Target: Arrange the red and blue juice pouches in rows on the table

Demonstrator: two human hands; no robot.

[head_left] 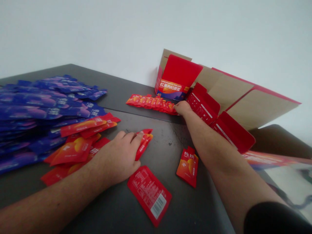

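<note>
My left hand [124, 152] is closed round a few small red pouches [145, 143], whose ends stick out past the fingers. Farther off, my right hand [183, 108] has its fingers curled at the right end of a row of overlapping red pouches [151, 102]. The fingertips there are partly hidden. A red pouch with a barcode [150, 195] lies back side up below my left hand. Another red pouch [188, 166] rests front side up beneath my right forearm. More loose red pouches [76, 148] lie left of my left hand.
A large heap of blue-purple pouches [44, 104] covers the left of the dark table [117, 208]. Behind the row stands an opened red carton [173, 87]. Several unfolded red and brown cartons [234, 91] lean along the right, against the white wall.
</note>
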